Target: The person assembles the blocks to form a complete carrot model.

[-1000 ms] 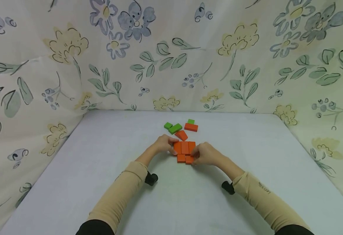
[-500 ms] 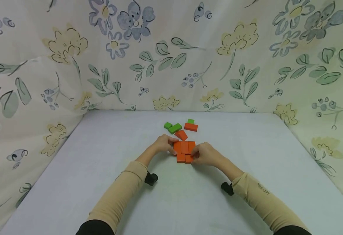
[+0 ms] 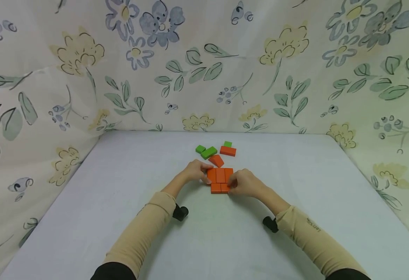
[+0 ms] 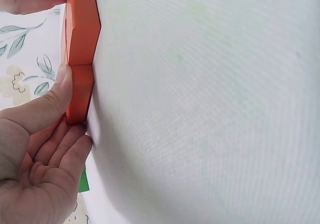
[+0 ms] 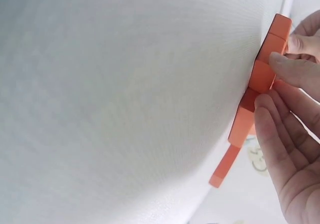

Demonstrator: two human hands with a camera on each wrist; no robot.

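Note:
Flat orange wooden blocks (image 3: 220,175) lie pressed together on the white table, three in a far row and two in a shorter near row. My left hand (image 3: 194,171) grips the left upright block (image 3: 211,175), its thumb at the near end and its fingers along the far side. On the right, my right hand (image 3: 246,184) pinches the right block of the near row (image 3: 224,188), partly covering it. In the right wrist view the thumb (image 5: 290,69) presses on the near side of the blocks, with fingers beside them.
Just beyond the group lie a wedge-shaped orange block (image 3: 216,160) and a long orange block (image 3: 228,151). Several green blocks (image 3: 209,153) lie around these. A floral cloth (image 3: 204,77) hangs behind the table (image 3: 138,155).
The right block of the near row has slid away from the person, and its front edge now lines up with its neighbour. The left hand has stayed in place.

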